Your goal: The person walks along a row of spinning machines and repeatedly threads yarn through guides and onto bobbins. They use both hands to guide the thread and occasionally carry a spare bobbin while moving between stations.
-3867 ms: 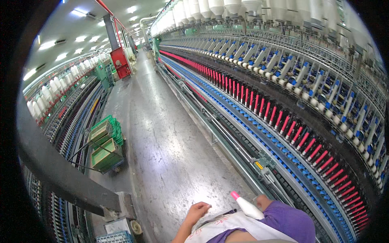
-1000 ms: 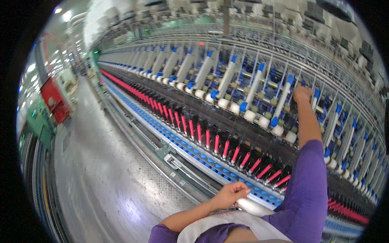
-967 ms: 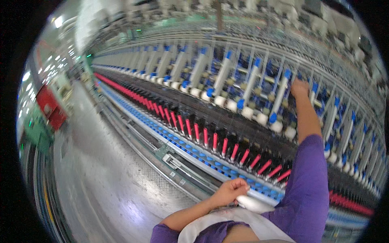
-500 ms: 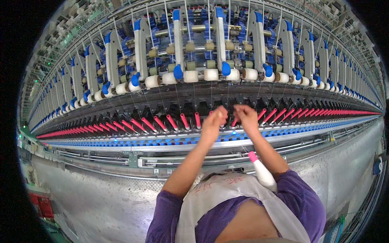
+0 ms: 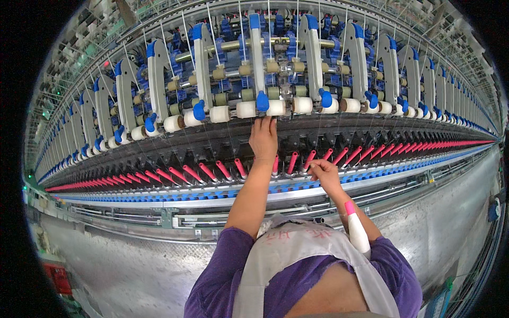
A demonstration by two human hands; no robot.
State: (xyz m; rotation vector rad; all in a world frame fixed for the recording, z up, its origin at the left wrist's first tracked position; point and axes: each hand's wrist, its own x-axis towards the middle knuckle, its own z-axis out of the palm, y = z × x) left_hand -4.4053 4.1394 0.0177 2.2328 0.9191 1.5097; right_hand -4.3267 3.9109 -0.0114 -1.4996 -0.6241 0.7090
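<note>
My left hand (image 5: 263,140) reaches up with its fingers stretched out. Its fingertips meet the underside of a white roller (image 5: 275,107) on the spinning frame; whether they hold a thread there is too fine to see. Lower and to the right, my right hand (image 5: 325,173) is closed, thumb and fingers pinched together just beside a slanted pink bobbin tube (image 5: 309,159). What sits in that pinch, if anything, cannot be made out. A bobbin wound with white yarn (image 5: 359,235), pink at its tip, leans against the apron (image 5: 297,238) by my right forearm.
A long row of pink tubes (image 5: 208,170) stands on spindles to both sides. Below them runs a blue strip with a metal rail (image 5: 233,218). Grey arms with blue tips (image 5: 202,69) hang above the rollers. A grey floor (image 5: 138,265) lies behind the machine's front edge.
My left hand has risen from the pink tubes to the white rollers. My right hand has dropped slightly and stays near the tubes. The view has shifted to the right along the machine.
</note>
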